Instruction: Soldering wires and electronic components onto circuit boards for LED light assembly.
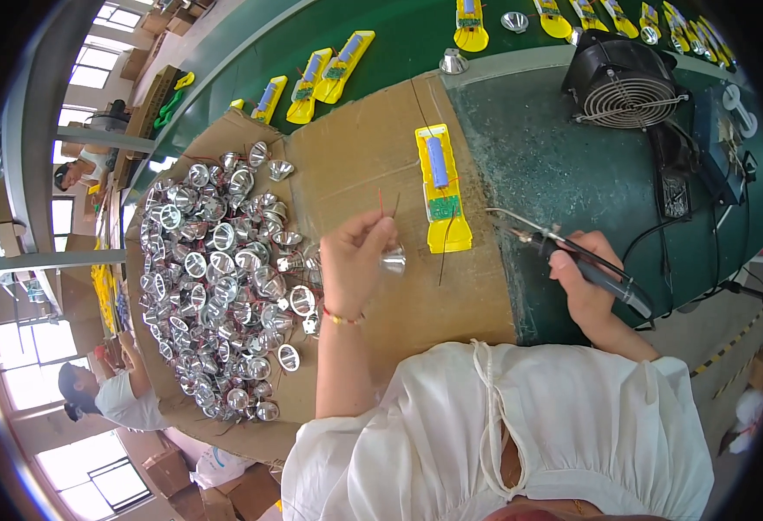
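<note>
On brown cardboard [373, 156], left hand [353, 260] fingers pinching shiny conical reflector [393, 258]; right hand [583, 282] gripping, seemingly, soldering iron [572, 259].

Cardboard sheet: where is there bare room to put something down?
Bare cardboard lies between the pile of silver reflectors and the yellow flashlight half. More lies below it, beside the left hand. The reflector pile is crowded.

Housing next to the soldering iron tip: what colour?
Yellow housing, blue cylindrical cell and green board inside; head view.
</note>
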### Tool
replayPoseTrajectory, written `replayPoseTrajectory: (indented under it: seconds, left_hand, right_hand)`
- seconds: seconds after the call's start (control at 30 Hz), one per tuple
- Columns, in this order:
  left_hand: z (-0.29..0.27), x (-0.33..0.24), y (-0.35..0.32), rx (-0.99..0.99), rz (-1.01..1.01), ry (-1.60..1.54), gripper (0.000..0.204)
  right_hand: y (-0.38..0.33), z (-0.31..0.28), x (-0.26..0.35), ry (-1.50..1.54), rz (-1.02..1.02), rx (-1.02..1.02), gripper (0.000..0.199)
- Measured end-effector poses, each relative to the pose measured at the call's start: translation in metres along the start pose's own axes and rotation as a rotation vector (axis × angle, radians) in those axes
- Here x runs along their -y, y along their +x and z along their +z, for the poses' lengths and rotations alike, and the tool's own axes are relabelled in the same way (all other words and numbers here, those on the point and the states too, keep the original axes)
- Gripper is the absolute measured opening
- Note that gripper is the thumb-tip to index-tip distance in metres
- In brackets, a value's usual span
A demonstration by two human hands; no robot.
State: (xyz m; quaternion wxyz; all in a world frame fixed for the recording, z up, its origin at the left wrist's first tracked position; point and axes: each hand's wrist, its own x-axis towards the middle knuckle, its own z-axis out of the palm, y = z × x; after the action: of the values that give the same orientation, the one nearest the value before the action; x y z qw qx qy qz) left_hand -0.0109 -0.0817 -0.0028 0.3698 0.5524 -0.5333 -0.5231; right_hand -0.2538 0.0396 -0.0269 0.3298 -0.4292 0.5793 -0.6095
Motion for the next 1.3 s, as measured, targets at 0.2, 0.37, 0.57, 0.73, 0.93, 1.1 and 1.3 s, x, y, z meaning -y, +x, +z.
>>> replayPoseTrajectory:
  seconds: [0.2, 0.37, 0.57, 0.73, 0.93, 1.1, 1.3]
  left_hand:
    - [0.024, 0.018, -0.018, -0.016, -0.051, 0.131, 0.018]
    - [0.03, 0.023, -0.009, 0.002, -0.039, 0.176, 0.02]
    - [0.03, 0.02, -0.004, 0.025, 0.001, 0.268, 0.02]
    - [0.03, 0.018, -0.003, 0.033, 0.03, 0.326, 0.019]
    - [0.029, 0.019, -0.001, 0.058, 0.02, 0.258, 0.019]
    - [0.028, 0.018, -0.001, 0.065, -0.014, 0.235, 0.019]
    - [0.029, 0.019, -0.001, 0.075, -0.045, 0.206, 0.02]
  right_hand:
    - [0.007, 0.023, 0.002, -0.002, -0.032, 0.067, 0.015]
    - [0.013, 0.034, 0.0, -0.042, -0.083, 0.078, 0.013]
    - [0.017, 0.042, 0.0, 0.051, -0.019, 0.071, 0.011]
    - [0.017, 0.042, -0.004, 0.085, 0.027, 0.102, 0.012]
    - [0.014, 0.04, -0.007, 0.134, 0.073, 0.022, 0.013]
    - [0.014, 0.031, 0.002, 0.142, 0.082, -0.005, 0.014]
    - [0.011, 0.027, -0.001, 0.167, 0.112, -0.006, 0.013]
